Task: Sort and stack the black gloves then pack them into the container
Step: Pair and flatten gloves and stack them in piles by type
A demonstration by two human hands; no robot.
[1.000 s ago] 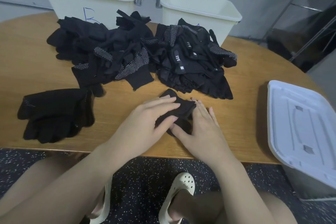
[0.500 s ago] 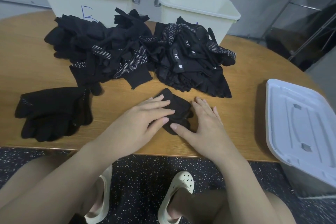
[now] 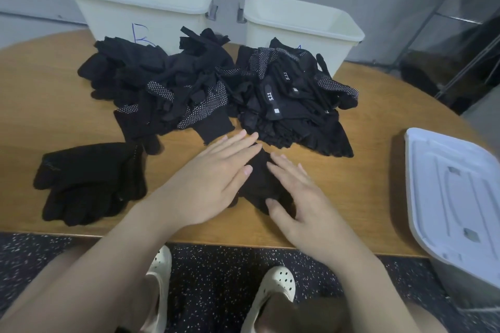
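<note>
A black glove (image 3: 260,180) lies flat on the wooden table (image 3: 48,113) near its front edge. My left hand (image 3: 216,178) presses on the glove's left side with straight fingers. My right hand (image 3: 297,194) lies flat on its right side, fingers spread. A small stack of black gloves (image 3: 89,181) sits at the left. Behind are two loose heaps: dotted black gloves (image 3: 167,89) and labelled black gloves (image 3: 292,100). Two cream bins stand at the back, the left bin (image 3: 140,5) marked with a blue letter, the right bin (image 3: 300,27) beside it.
A white lidded container (image 3: 454,197) stands at the right, off the table's edge. Below the front edge are a speckled dark floor and my feet in white clogs (image 3: 276,286). A metal rack (image 3: 465,43) is at the back right.
Both hands slid forward over the glove and flattened out, fingers now straight. The glove has been smoothed from a folded lump into a flatter shape. The camera tilted slightly.
</note>
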